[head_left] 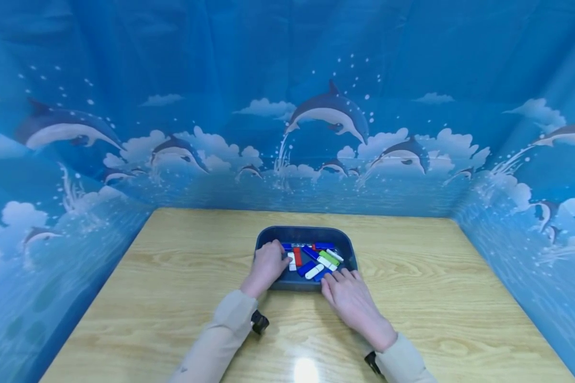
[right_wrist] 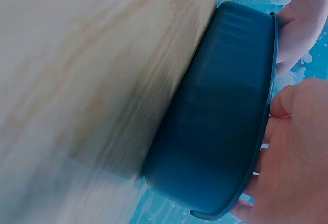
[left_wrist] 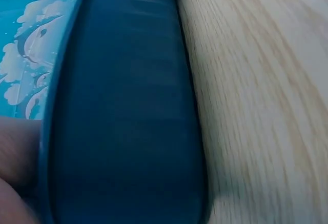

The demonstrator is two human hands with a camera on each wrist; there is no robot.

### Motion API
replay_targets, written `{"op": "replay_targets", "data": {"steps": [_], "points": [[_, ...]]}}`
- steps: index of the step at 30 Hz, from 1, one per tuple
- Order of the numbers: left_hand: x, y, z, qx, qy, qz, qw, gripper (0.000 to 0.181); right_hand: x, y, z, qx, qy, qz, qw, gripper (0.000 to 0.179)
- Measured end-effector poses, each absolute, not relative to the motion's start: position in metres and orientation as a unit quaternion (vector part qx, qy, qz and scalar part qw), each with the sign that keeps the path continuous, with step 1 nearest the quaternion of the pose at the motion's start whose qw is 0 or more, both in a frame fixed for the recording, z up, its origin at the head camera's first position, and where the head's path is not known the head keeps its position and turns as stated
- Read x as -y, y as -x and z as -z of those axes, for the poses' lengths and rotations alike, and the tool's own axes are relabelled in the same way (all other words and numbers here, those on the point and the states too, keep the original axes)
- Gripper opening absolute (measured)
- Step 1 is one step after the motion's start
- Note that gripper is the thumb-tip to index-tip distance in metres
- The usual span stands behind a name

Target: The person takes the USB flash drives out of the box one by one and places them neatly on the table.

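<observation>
A dark blue plastic tray (head_left: 302, 232) with rounded corners sits on the table, holding several small sticks that look like USB flash drives. Among them are a red one (head_left: 297, 256), a white one (head_left: 314, 272), a green one (head_left: 329, 258) and a blue one (head_left: 306, 268). My left hand (head_left: 268, 263) reaches in over the tray's left side, its thumb beside a white stick (head_left: 292, 261). Over the front right rim, my right hand (head_left: 348, 295) has its fingers bent down into the tray, near a blue stick (head_left: 323, 274). Both hands' fingertips are partly hidden.
The wood-grain table (head_left: 412, 266) extends on all sides of the tray. A blue curtain (head_left: 220, 80) printed with dolphins and clouds surrounds it at the back and both sides. Dark wrist devices show below the left cuff (head_left: 237, 306) and the right cuff (head_left: 402, 356).
</observation>
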State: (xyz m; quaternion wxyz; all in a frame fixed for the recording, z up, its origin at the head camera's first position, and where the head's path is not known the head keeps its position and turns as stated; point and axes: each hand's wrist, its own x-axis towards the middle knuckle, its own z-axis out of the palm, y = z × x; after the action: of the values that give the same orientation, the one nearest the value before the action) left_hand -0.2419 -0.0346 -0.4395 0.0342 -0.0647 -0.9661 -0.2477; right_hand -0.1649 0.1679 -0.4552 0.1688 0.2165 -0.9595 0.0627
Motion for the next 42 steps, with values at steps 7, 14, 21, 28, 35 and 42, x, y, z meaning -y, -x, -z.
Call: {"op": "replay_targets", "data": {"steps": [7, 14, 21, 28, 35, 42], "points": [[0.028, 0.247, 0.442, 0.977, 0.05, 0.206, -0.005, 0.038, -0.167, 0.164, 0.454, 0.96, -0.217, -0.062, 0.166, 0.019], [0.023, 0.251, 0.443, 0.984, 0.035, 0.172, -0.036, 0.044, -0.166, 0.163, 0.454, 0.96, -0.217, -0.059, 0.169, 0.019], [0.022, 0.253, 0.441, 0.982, 0.033, 0.177, -0.052, 0.034, -0.166, 0.164, 0.454, 0.96, -0.216, -0.058, 0.169, 0.019], [0.023, 0.252, 0.441, 0.982, 0.033, 0.173, -0.073, 0.051, -0.167, 0.165, 0.456, 0.959, -0.216, -0.056, 0.173, 0.019], [0.023, 0.251, 0.441, 0.985, 0.018, 0.16, -0.068, 0.053, -0.167, 0.165, 0.457, 0.96, -0.218, -0.055, 0.17, 0.021], [0.025, 0.254, 0.439, 0.981, 0.03, 0.189, -0.025, 0.038, -0.168, 0.165, 0.456, 0.958, -0.22, -0.054, 0.176, 0.021]]}}
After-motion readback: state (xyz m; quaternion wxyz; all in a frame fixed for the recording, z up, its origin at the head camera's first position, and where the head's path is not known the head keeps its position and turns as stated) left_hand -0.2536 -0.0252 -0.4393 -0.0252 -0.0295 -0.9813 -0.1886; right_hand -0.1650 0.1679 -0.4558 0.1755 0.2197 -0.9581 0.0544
